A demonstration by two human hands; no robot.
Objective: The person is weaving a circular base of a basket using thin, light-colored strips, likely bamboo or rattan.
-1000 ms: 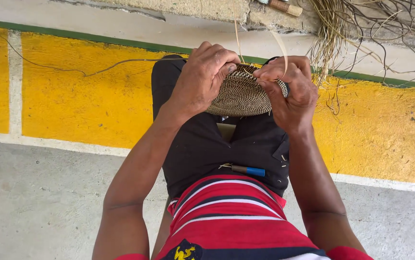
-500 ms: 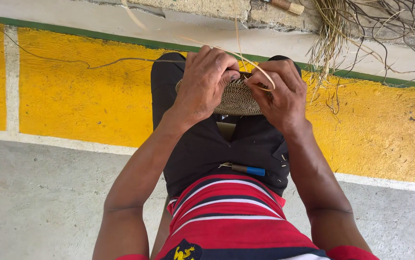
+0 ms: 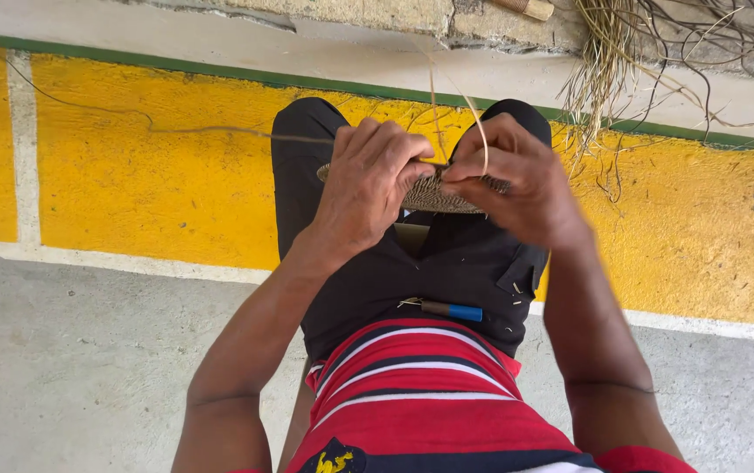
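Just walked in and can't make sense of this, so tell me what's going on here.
A seated person is working a small round woven straw piece over their knees, above a yellow-painted floor band. The left hand covers its near left edge, and the right hand pinches a thin pale straw strand that loops up from the weave. A short blue-handled tool lies on the lap of the black shorts. A bundle of loose dry straw lies at the upper right.
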